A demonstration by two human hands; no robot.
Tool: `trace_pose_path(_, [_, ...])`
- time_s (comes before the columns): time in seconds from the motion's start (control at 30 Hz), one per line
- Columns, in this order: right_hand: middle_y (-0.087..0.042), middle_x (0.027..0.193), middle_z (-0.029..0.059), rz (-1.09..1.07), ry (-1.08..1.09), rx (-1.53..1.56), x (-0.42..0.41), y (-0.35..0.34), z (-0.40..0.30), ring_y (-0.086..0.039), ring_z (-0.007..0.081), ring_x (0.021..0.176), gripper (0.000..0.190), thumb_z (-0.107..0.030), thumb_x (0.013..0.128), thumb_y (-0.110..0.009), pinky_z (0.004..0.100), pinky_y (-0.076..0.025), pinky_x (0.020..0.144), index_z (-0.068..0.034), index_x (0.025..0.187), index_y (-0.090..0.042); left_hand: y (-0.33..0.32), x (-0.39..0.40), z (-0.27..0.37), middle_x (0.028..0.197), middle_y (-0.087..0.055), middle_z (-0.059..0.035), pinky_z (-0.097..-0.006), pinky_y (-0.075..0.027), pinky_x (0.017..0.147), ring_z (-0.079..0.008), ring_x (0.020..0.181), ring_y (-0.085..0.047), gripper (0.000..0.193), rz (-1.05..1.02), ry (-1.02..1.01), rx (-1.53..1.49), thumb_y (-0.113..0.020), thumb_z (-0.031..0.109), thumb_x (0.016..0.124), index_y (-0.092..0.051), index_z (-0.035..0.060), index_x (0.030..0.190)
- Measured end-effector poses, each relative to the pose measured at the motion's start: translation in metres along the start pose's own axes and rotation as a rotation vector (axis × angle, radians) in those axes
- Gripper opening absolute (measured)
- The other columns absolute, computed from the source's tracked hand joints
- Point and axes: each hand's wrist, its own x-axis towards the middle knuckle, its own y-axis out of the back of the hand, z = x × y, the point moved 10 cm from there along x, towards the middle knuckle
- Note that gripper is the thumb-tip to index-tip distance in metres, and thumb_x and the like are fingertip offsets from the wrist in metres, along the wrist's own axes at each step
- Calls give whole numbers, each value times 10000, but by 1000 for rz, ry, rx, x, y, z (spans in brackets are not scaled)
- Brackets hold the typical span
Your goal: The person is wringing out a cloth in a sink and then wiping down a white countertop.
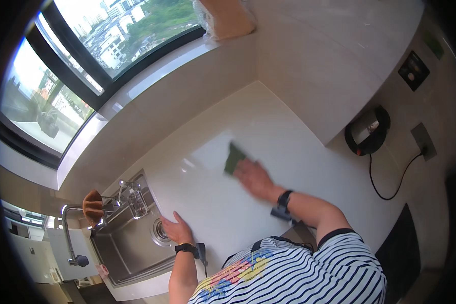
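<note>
My right hand (pixel 255 178), a little blurred, presses a green cleaning cloth or scouring pad (pixel 235 158) against the white countertop (pixel 209 197). Its fingers lie over the near right part of the green piece. My left hand (pixel 178 229) rests at the right edge of the stainless steel sink (pixel 125 247), beside the drain strainer (pixel 160 231), fingers apart and nothing held. Both wrists wear dark bands with a small device attached.
A chrome faucet (pixel 67 235) and a brown cloth (pixel 93 207) stand at the sink's left; a wire rack (pixel 138 204) hangs inside it. A black round appliance (pixel 367 131) with a cord is at the right. A black cooktop (pixel 401 247) lies at lower right. Windows line the upper left.
</note>
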Motion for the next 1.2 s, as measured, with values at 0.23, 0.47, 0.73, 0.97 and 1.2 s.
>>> trace_pose_path(0.23, [-399,1517,134,-451,429,135,-78,-15,-64,-312,328,1445,437,-277,943,-573,581,-260,1148,-200,1370,-526,2,3,-2,1371,-493,-278,-507,-397,1040,-435,1255,-483,699,20,-15,-16,-548,411,971,-332,-29,1470])
trace_pose_path(0.47, [-398,1490,194,27,-186,-309,-8,91,171,-342,395,1398,462,-231,932,-581,601,-268,1134,-96,1367,-508,-5,2,-8,1399,-479,-266,-496,-390,1051,-429,1270,-471,701,31,-30,47,-554,409,968,-333,-25,1473])
trace_pose_path(0.73, [-473,1422,223,198,-183,-407,133,68,239,-403,414,1351,447,-246,953,-554,569,-305,1120,-39,1347,-518,-7,3,-12,1437,-449,-239,-475,-368,1075,-408,1305,-439,712,24,17,104,-571,400,957,-320,-18,1475])
trace_pose_path(0.97, [-500,1408,176,262,-269,-435,196,58,273,-454,385,1296,414,-275,968,-519,530,-343,1102,-56,1316,-562,0,2,-7,1395,-471,-254,-482,-366,1069,-415,1265,-461,736,7,36,115,-580,411,944,-314,-20,1478])
trace_pose_path(1.2, [-557,1348,173,279,-128,-428,205,5,190,-482,380,1275,406,-278,936,-552,531,-374,1054,-68,1282,-580,-11,5,-13,1399,-470,-246,-490,-371,1055,-412,1257,-466,766,-18,59,108,-576,451,934,-315,-20,1478])
